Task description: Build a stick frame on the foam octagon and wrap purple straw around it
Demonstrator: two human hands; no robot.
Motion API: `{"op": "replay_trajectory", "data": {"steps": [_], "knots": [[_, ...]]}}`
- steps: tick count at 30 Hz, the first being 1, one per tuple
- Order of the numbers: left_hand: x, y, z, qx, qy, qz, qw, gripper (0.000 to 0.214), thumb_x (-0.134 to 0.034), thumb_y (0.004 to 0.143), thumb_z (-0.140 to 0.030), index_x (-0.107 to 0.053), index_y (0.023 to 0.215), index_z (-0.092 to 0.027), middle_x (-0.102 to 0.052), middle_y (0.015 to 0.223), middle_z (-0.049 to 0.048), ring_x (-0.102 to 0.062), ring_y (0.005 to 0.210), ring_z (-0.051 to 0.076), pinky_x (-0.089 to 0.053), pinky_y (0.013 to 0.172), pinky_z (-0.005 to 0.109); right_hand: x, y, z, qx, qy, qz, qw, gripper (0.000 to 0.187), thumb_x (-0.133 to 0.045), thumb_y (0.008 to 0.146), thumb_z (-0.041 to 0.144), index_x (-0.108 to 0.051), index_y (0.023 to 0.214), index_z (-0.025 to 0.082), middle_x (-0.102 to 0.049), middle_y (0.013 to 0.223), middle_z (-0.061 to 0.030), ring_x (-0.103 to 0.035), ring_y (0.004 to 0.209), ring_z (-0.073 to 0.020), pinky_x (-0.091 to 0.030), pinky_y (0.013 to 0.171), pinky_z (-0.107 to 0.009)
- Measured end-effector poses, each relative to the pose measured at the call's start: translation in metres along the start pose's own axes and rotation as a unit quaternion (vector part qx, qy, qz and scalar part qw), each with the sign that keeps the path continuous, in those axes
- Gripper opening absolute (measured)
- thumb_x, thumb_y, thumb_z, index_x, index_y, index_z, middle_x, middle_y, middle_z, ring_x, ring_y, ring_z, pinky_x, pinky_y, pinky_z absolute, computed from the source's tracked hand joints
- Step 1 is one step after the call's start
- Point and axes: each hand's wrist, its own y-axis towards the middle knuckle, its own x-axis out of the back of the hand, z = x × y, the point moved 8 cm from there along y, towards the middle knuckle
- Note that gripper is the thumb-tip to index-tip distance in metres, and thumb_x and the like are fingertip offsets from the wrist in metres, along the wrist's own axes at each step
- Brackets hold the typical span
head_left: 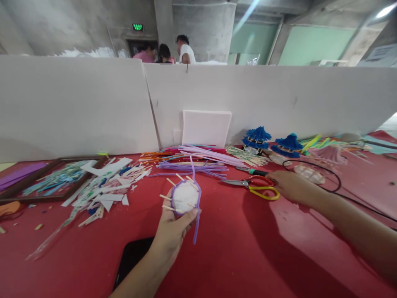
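Note:
My left hand point(172, 231) is closed around a white foam ball point(184, 197) stuck with short wooden sticks, and a purple pipe cleaner point(196, 215) is wound round the sticks with one end hanging down. It holds the ball above the red table point(235, 256). My right hand point(290, 186) reaches out to the right, its fingers at the red and yellow handles of a pair of scissors point(252, 185) lying on the table. Whether the fingers grip the handles is hidden.
Purple and pink pipe cleaners point(198, 163) lie in a heap behind the ball. Paper scraps point(105, 186) and a wooden frame point(46, 182) sit at left. Blue tassels point(273, 142), a black cable point(338, 182) and a dark phone point(132, 256) are nearby. A white partition point(93, 103) closes the back; people stand beyond.

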Motion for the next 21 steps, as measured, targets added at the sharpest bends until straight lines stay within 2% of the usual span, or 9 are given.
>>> {"op": "replay_trajectory", "data": {"steps": [3,6,8,10,14,16,18,19,21], "knots": [[-0.001,0.000,-0.002,-0.008,-0.003,-0.003,1.000,0.085,-0.079,0.059,-0.010,-0.037,0.129,-0.033,-0.066,0.099,-0.0013,-0.065,0.072,0.010,-0.051,0.072,0.023,-0.027,0.011,0.035,0.066,0.007,0.077,0.995,0.019,-0.056,0.074,0.008,-0.069,0.088,0.012,-0.071,0.092,-0.0136,-0.066,0.086,-0.0220,-0.044,0.077,-0.026],[0.000,0.000,-0.003,-0.012,-0.008,-0.006,1.000,0.088,-0.080,0.057,-0.010,-0.035,0.130,-0.033,-0.064,0.103,-0.0008,-0.064,0.074,0.011,-0.051,0.074,0.025,-0.039,0.020,0.047,0.079,-0.003,0.105,0.991,0.011,-0.055,0.076,0.012,-0.066,0.075,0.012,-0.070,0.084,-0.0154,-0.065,0.083,-0.0253,-0.044,0.076,-0.030],[0.002,0.001,-0.004,-0.023,-0.013,-0.012,1.000,0.090,-0.080,0.056,-0.009,-0.034,0.130,-0.033,-0.063,0.107,-0.0004,-0.064,0.075,0.011,-0.051,0.075,0.026,-0.036,0.021,0.050,0.072,-0.007,0.107,0.992,0.006,-0.058,0.071,0.012,-0.064,0.073,0.013,-0.069,0.083,-0.0155,-0.065,0.080,-0.0262,-0.045,0.072,-0.030],[0.004,0.002,-0.004,-0.035,-0.022,-0.021,0.999,0.089,-0.080,0.057,-0.009,-0.034,0.129,-0.034,-0.063,0.106,-0.0003,-0.065,0.076,0.011,-0.051,0.075,0.027,-0.027,0.019,0.056,0.062,-0.004,0.097,0.993,0.010,-0.060,0.067,0.014,-0.062,0.077,0.014,-0.068,0.084,-0.0144,-0.064,0.077,-0.0255,-0.044,0.065,-0.029],[0.006,0.003,0.002,-0.018,-0.073,-0.022,0.997,0.079,-0.074,0.064,-0.008,-0.036,0.128,-0.032,-0.067,0.091,-0.0014,-0.066,0.073,0.012,-0.052,0.073,0.025,-0.006,0.001,0.083,0.073,0.023,0.067,0.995,0.016,-0.056,0.075,0.032,-0.058,0.081,0.017,-0.065,0.083,-0.0088,-0.060,0.072,-0.0213,-0.041,0.059,-0.027],[0.006,0.004,0.001,-0.014,-0.090,-0.020,0.996,0.075,-0.072,0.066,-0.007,-0.037,0.127,-0.032,-0.068,0.087,-0.0019,-0.067,0.072,0.012,-0.053,0.071,0.025,-0.002,-0.011,0.096,0.055,0.084,0.065,0.993,0.019,-0.057,0.074,0.037,-0.054,0.069,0.019,-0.060,0.065,-0.0034,-0.053,0.057,-0.0169,-0.035,0.051,-0.026],[0.009,0.005,-0.004,-0.018,-0.088,-0.025,0.996,0.071,-0.072,0.066,-0.007,-0.040,0.125,-0.032,-0.069,0.085,-0.0024,-0.067,0.068,0.012,-0.054,0.066,0.025,-0.003,-0.024,0.112,0.052,0.225,0.086,0.969,0.028,-0.060,0.072,0.045,-0.053,0.068,0.019,-0.054,0.059,0.0005,-0.047,0.052,-0.0136,-0.032,0.048,-0.024],[0.011,0.006,-0.008,-0.020,-0.083,-0.032,0.996,0.070,-0.072,0.066,-0.007,-0.041,0.124,-0.031,-0.069,0.083,-0.0027,-0.066,0.065,0.012,-0.054,0.062,0.024,-0.007,-0.030,0.120,0.046,0.309,0.113,0.943,0.031,-0.061,0.072,0.049,-0.052,0.069,0.019,-0.052,0.058,0.0017,-0.044,0.051,-0.0120,-0.032,0.047,-0.023],[0.015,0.009,-0.019,-0.033,-0.085,-0.036,0.995,0.067,-0.071,0.066,-0.006,-0.044,0.122,-0.031,-0.069,0.082,-0.0031,-0.064,0.060,0.010,-0.052,0.054,0.021,-0.021,-0.045,0.139,0.025,0.473,0.197,0.858,0.039,-0.056,0.075,0.057,-0.051,0.074,0.019,-0.046,0.057,0.0042,-0.040,0.048,-0.0090,-0.032,0.045,-0.021]]}}
